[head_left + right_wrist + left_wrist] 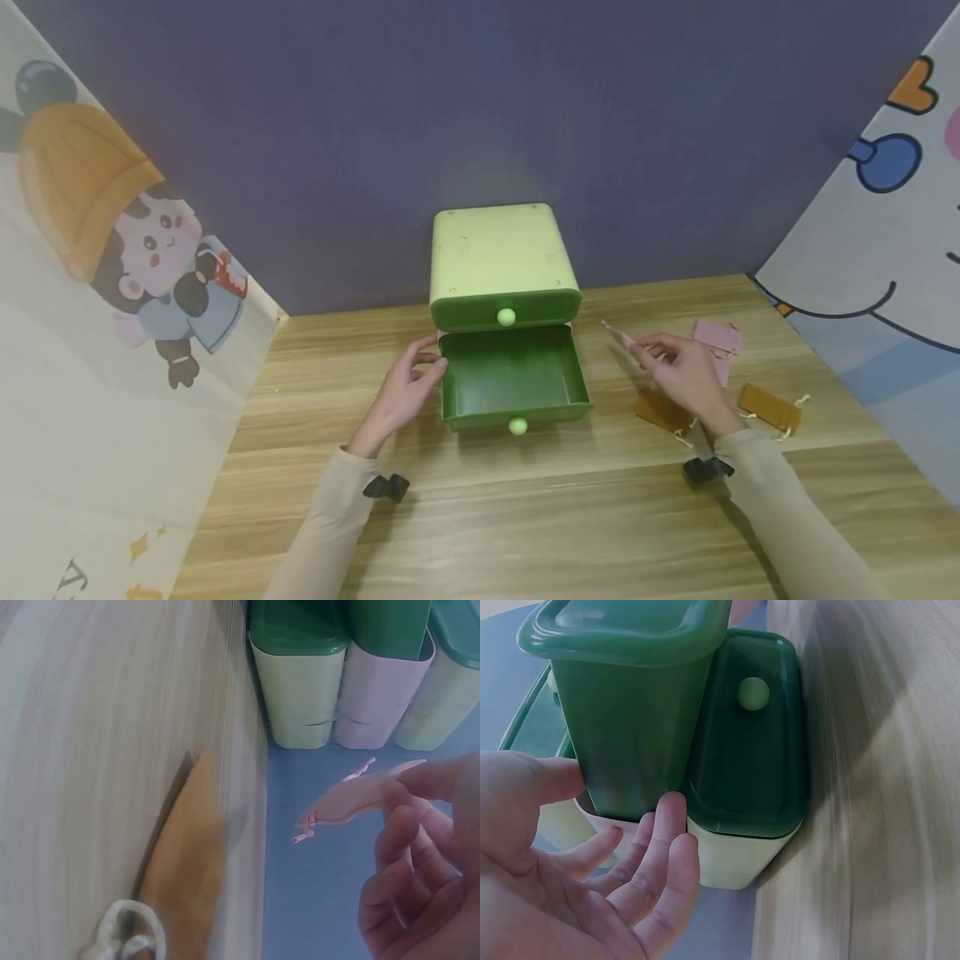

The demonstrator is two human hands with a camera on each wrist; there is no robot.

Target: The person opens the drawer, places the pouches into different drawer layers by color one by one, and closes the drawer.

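The pink pouch point(617, 333) is pinched between thumb and forefinger of the right hand point(681, 373), projecting ahead of these fingers, its cords hanging loose. A light pinch near one end, with the pouch level and the cords free of any edge, would probably serve best. Left of these fingers extends the middle drawer point(510, 379), pulled out. Beside its wall is the left hand point(401, 392), fingers apart; steadying without inward pressure seems advisable. Beyond both hands' fingers rises the cabinet point(495, 250). Behind and right of the right fingers, on the table point(525, 517), lie pink pieces point(717, 336) and two brown pouches point(770, 408), which the forearm should clear.
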